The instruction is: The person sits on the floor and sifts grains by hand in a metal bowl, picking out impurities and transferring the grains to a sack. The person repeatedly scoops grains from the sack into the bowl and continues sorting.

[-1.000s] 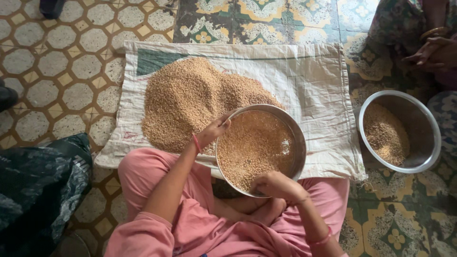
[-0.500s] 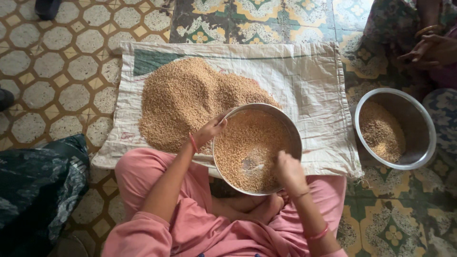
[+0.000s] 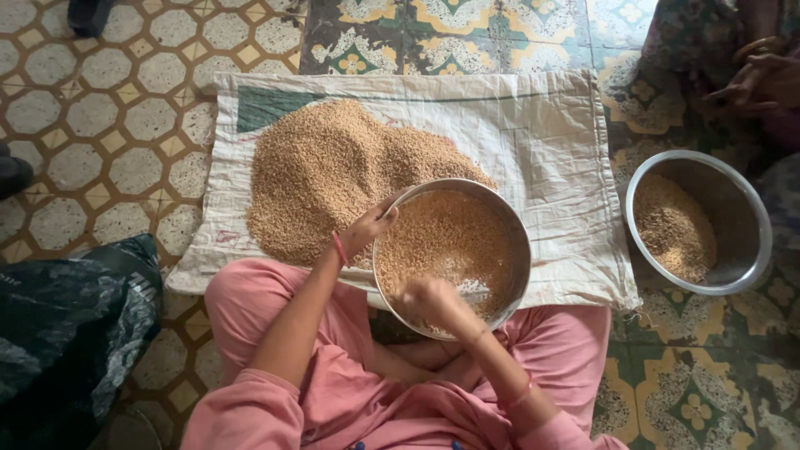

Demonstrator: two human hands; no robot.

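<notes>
Sitting cross-legged on the tiled floor [image 3: 125, 125], a person in pink clothing holds a round steel pan [image 3: 517, 242] tilted over the lap, at the near edge of a white sack cloth [image 3: 542, 142] spread on the floor. The left hand [image 3: 371, 227] grips the pan's left rim, fingers curled over the edge and thumb outside it. The right hand [image 3: 429, 298] is down inside the pan at its near side, fingers bent and drawn together in the grain [image 3: 450, 233], which covers most of the pan bottom; a bare patch of metal shows just right of that hand. Whether the fingers pinch any kernels cannot be told, as the hand is slightly blurred.

A large heap of the same brown grain [image 3: 333, 175] lies on the cloth, on its left half, touching the pan's far left rim. Well to the right, off the cloth, a second steel bowl [image 3: 742, 208] stands on the floor, partly filled with grain. At the far right another person's hand [image 3: 762, 83] with a bangle rests against patterned cloth. A dark patterned fabric [image 3: 75, 325] lies at the near left, beside the seated person's knee.
</notes>
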